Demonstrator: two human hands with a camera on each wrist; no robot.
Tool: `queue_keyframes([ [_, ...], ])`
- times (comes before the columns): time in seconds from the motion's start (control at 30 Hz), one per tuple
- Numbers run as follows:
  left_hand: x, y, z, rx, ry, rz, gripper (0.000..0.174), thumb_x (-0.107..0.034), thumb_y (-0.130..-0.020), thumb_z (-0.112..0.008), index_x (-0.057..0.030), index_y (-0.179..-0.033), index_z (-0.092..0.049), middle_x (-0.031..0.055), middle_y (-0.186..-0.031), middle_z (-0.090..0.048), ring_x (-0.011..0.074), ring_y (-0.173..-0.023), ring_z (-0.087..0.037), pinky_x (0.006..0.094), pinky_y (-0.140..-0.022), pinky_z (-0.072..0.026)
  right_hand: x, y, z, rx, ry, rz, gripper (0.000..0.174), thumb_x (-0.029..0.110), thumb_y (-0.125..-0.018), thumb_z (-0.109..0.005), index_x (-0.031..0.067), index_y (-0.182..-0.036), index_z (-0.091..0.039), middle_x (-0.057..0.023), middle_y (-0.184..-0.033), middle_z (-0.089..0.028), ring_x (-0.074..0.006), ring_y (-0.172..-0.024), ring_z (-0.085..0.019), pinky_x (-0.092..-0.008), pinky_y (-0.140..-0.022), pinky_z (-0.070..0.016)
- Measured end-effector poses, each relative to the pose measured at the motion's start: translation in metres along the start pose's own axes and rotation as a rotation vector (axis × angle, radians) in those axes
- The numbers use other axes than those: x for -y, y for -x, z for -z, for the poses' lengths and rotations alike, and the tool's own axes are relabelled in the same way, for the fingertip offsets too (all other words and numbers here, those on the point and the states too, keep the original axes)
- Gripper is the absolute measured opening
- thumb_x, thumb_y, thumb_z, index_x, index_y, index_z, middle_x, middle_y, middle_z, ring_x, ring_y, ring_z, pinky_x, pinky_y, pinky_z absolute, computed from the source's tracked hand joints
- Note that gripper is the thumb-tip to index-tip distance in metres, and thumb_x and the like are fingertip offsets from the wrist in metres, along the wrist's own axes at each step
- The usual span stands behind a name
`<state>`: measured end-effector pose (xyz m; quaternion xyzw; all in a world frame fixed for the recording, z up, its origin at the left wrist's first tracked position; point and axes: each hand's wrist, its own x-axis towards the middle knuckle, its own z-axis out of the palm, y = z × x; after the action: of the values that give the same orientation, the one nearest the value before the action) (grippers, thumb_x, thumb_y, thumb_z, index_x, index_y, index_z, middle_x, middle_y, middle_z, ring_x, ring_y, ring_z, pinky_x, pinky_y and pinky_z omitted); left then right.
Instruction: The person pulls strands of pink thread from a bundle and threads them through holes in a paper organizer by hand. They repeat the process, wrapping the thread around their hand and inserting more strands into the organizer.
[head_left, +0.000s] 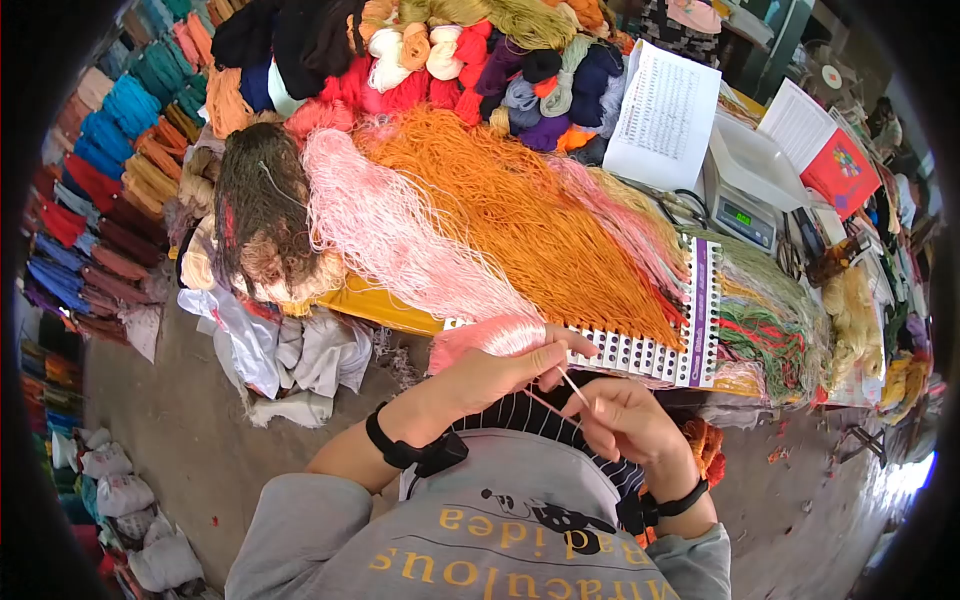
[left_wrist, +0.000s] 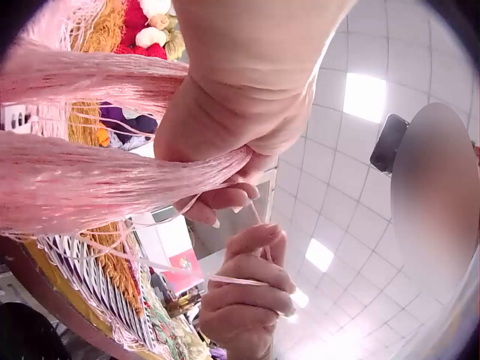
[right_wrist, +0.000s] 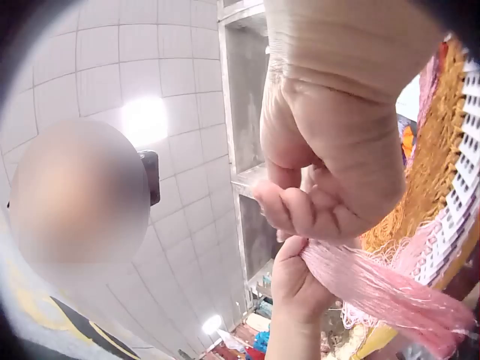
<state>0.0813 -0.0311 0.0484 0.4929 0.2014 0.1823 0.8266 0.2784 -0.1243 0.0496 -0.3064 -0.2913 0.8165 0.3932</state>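
My left hand [head_left: 515, 368] grips a skein of pink thread [head_left: 490, 338] near its end. In the left wrist view the pink strands [left_wrist: 112, 180] run into the curled fingers of that hand [left_wrist: 232, 120]. Close to it, my right hand [head_left: 630, 415] pinches a thin pink strand [head_left: 572, 385] drawn between the two hands. This strand [left_wrist: 236, 280] also passes over the right hand's curled fingers [left_wrist: 251, 281] in the left wrist view. Seen from the right wrist, my right hand [right_wrist: 337, 172] is just above the left hand [right_wrist: 296, 281], which holds the skein [right_wrist: 382, 289].
Light pink thread [head_left: 385, 210] and orange thread [head_left: 510, 220] lie across the table beside a white perforated strip [head_left: 700, 310]. A digital scale [head_left: 745, 215], a printed sheet [head_left: 662, 115] and scissors [head_left: 690, 205] are at the right. Coloured yarn bundles [head_left: 135, 105] line the left side.
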Motion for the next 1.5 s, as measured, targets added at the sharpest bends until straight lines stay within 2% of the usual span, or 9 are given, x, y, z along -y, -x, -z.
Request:
queue_keyframes([
  [0.1,0.008,-0.005,0.007,0.062,0.165,-0.098,0.050,-0.040,-0.096,-0.039,-0.0004,-0.124,-0.049,0.0059,-0.106,-0.053,0.0131,-0.101,-0.048,0.0270,-0.088,-0.0386,-0.005,0.004,0.004,0.120,-0.064,0.113,0.033,0.027,-0.091,-0.055,-0.0054,-0.093,-0.060,-0.0042,-0.050,-0.048,-0.0135,-0.042,-0.047,-0.0233,-0.042,-0.0367],
  [0.23,0.000,-0.005,0.002,0.155,0.498,-0.176,0.055,-0.041,-0.097,-0.033,0.0021,-0.131,-0.040,0.0117,-0.140,-0.038,0.0221,-0.131,-0.033,0.0365,-0.109,-0.0265,-0.006,-0.013,0.004,-0.264,-0.309,0.577,0.031,0.027,-0.094,-0.049,-0.0015,-0.088,-0.058,-0.0105,-0.079,-0.059,-0.0137,-0.052,-0.053,-0.0227,-0.049,-0.0415],
  [0.4,0.007,-0.004,-0.008,0.037,0.306,-0.121,0.064,-0.049,-0.093,-0.037,-0.0036,-0.138,-0.034,0.0064,-0.146,-0.029,0.0189,-0.127,-0.036,0.0335,-0.097,-0.0379,-0.011,-0.025,-0.019,-0.466,0.409,0.351,0.015,0.006,-0.090,-0.053,-0.0024,-0.102,-0.059,-0.0066,-0.083,-0.061,-0.0100,-0.062,-0.058,-0.0202,-0.055,-0.0444],
  [0.57,0.011,-0.003,-0.015,0.047,0.178,-0.074,0.061,-0.044,-0.097,-0.031,-0.0019,-0.140,-0.027,0.0080,-0.141,-0.036,0.0146,-0.105,-0.048,0.0268,-0.073,-0.0434,-0.026,-0.035,-0.018,-0.403,0.455,0.377,0.009,0.005,-0.088,-0.057,-0.0009,-0.095,-0.055,-0.0052,-0.079,-0.059,-0.0105,-0.056,-0.054,-0.0212,-0.051,-0.0434],
  [0.97,0.002,0.000,-0.008,-0.006,0.495,-0.062,0.060,-0.048,-0.095,-0.032,-0.0029,-0.135,-0.037,0.0101,-0.121,-0.050,0.0208,-0.114,-0.049,0.0378,-0.100,-0.0379,-0.019,-0.021,-0.014,-0.318,0.232,0.431,0.013,0.013,-0.095,-0.048,0.0013,-0.091,-0.049,-0.0073,-0.076,-0.060,-0.0123,-0.062,-0.058,-0.0229,-0.058,-0.0463],
  [1.07,-0.002,0.003,-0.004,-0.039,0.381,-0.106,0.058,-0.045,-0.096,-0.032,-0.0009,-0.132,-0.041,0.0102,-0.115,-0.054,0.0187,-0.108,-0.052,0.0376,-0.095,-0.0419,-0.017,-0.018,-0.015,-0.363,0.307,0.421,0.014,0.014,-0.094,-0.049,0.0014,-0.090,-0.048,-0.0078,-0.073,-0.059,-0.0127,-0.060,-0.057,-0.0226,-0.056,-0.0464],
  [1.33,-0.004,0.006,0.005,-0.085,0.346,-0.093,0.054,-0.044,-0.097,-0.032,0.0011,-0.121,-0.050,0.0043,-0.087,-0.058,0.0089,-0.076,-0.059,0.0172,-0.052,-0.0445,-0.017,-0.014,-0.014,-0.355,0.476,0.391,0.017,0.015,-0.093,-0.051,-0.0017,-0.094,-0.052,-0.0069,-0.067,-0.058,-0.0120,-0.059,-0.057,-0.0225,-0.055,-0.0465],
  [1.4,-0.005,0.004,0.004,-0.056,0.347,-0.057,0.054,-0.044,-0.097,-0.031,0.0010,-0.120,-0.050,0.0058,-0.088,-0.059,0.0096,-0.071,-0.059,0.0169,-0.049,-0.0436,-0.005,-0.009,-0.019,-0.108,0.467,0.099,0.020,0.014,-0.093,-0.052,-0.0045,-0.098,-0.058,-0.0047,-0.067,-0.057,-0.0100,-0.057,-0.055,-0.0228,-0.053,-0.0454],
  [1.5,-0.004,0.004,0.005,0.005,0.311,-0.018,0.056,-0.045,-0.097,-0.030,0.0009,-0.120,-0.050,0.0097,-0.091,-0.062,0.0114,-0.067,-0.061,0.0164,-0.046,-0.0430,-0.005,-0.001,-0.005,0.158,0.271,0.080,0.024,0.018,-0.091,-0.056,-0.0044,-0.096,-0.063,-0.0047,-0.065,-0.057,-0.0106,-0.054,-0.055,-0.0226,-0.050,-0.0441],
])
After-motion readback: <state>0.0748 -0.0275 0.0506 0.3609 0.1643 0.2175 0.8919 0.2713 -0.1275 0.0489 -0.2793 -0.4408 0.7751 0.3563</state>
